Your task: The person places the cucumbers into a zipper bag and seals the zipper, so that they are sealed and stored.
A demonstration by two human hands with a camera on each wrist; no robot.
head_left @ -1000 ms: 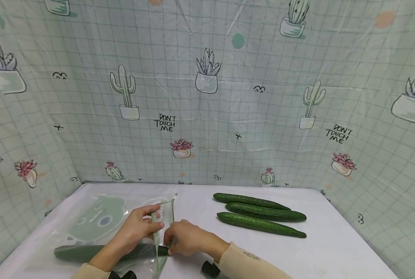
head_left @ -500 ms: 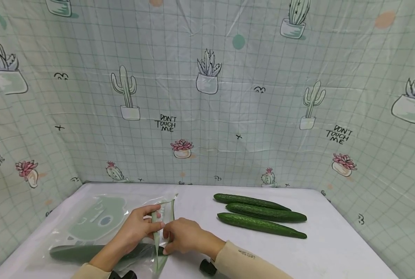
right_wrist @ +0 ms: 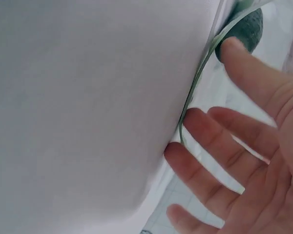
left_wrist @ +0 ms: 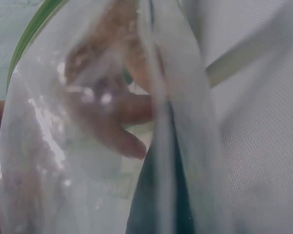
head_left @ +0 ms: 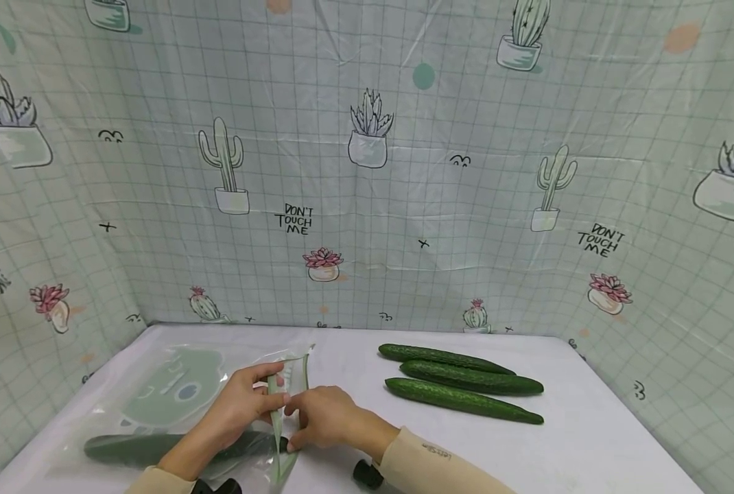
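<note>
A clear zip bag (head_left: 110,415) with green edging lies at the table's left, its mouth facing right. Inside it, seen through the plastic, is a cucumber (head_left: 129,449). My left hand (head_left: 240,398) pinches the upper lip of the bag's mouth, holding it raised. At the mouth, my right hand (head_left: 326,417) has its thumb pressed on the cucumber's dark end (right_wrist: 249,31). Its other fingers are spread and fairly straight, near the green rim (right_wrist: 198,78). In the left wrist view, the plastic (left_wrist: 49,161) blurs the fingers behind it.
Three loose cucumbers lie at the back right of the white table (head_left: 589,439): a far one (head_left: 441,357), a middle one (head_left: 472,377) and a near one (head_left: 462,401). A patterned curtain (head_left: 367,206) stands behind and at the sides.
The cucumber has slid left, farther into the bag, its end now close to the mouth. My right hand has moved slightly left with it. The left hand stays put on the bag.
</note>
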